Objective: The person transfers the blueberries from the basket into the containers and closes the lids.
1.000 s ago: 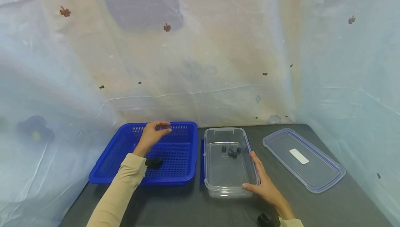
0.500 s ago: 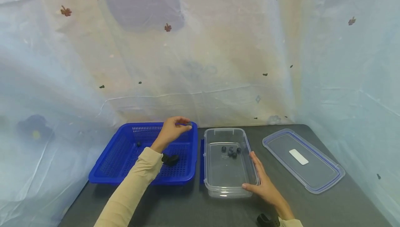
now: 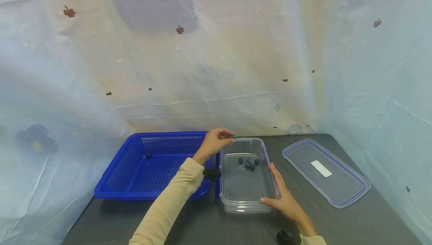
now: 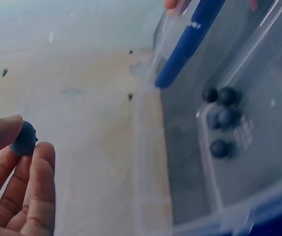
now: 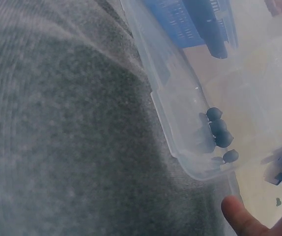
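The left hand [image 3: 216, 142] pinches one small dark berry [image 4: 24, 139] between the thumb and the tips of the fingers [image 4: 37, 167]. In the head view the hand is up over the far left corner of the clear box [image 3: 233, 200], right where the box meets the blue basket [image 3: 111, 185]. The berry is in the air, not touching the box.

The right hand [image 3: 285, 200] lies against the right side of the clear box, near its front corner. Its fingers are straight and rest along the wall, and the thumb touches the front edge. It grips nothing.

Five berries [image 3: 249, 162] sit close together on the floor of the clear box, toward its far end. They look like blueberries, but they are small and a bit blurry.

The blue basket stands just left of the box, on the left part of the dark worktop [image 3: 371, 218]. One more little berry [image 3: 148, 155] lies in it, near its far wall.

The clear lid [image 3: 325, 172] with a white label lies flat toward the right edge of the worktop, apart from the box.
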### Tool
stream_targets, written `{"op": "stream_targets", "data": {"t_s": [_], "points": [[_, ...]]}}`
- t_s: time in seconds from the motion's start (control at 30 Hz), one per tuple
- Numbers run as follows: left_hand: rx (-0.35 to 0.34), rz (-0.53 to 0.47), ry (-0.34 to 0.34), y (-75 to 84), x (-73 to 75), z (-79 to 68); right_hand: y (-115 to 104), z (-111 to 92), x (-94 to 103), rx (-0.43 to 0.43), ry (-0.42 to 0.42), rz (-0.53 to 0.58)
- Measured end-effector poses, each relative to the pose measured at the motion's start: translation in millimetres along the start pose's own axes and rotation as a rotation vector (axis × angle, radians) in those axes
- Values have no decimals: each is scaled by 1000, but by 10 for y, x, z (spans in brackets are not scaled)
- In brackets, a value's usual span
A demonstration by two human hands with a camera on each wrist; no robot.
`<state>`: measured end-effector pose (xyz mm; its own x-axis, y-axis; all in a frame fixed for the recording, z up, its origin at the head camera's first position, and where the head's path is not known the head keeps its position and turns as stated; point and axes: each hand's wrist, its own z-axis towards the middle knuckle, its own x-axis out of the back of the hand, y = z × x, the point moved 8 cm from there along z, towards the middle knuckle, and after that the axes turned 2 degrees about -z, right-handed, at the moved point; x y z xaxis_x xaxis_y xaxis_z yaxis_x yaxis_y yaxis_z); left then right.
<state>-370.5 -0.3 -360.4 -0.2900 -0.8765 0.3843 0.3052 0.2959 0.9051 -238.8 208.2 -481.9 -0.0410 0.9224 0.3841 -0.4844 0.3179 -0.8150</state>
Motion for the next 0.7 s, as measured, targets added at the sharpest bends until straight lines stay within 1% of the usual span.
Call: {"op": "stream_targets", "data": {"t_s": [0.13, 0.27, 0.43, 0.57, 0.7], "points": [[16, -26, -27, -41, -198, 65, 7, 1, 3, -4, 2, 1], [53, -30, -11, -109, -326, 123, 10, 3, 3, 1, 3, -7], [86, 14, 20, -194, -449, 169, 2, 2, -2, 2, 2, -1], [125, 22, 68, -264, -528, 184, 2, -2, 1, -2, 2, -2], [125, 49, 151, -327, -575, 220, 4, -2, 0, 1, 3, -9]]}}
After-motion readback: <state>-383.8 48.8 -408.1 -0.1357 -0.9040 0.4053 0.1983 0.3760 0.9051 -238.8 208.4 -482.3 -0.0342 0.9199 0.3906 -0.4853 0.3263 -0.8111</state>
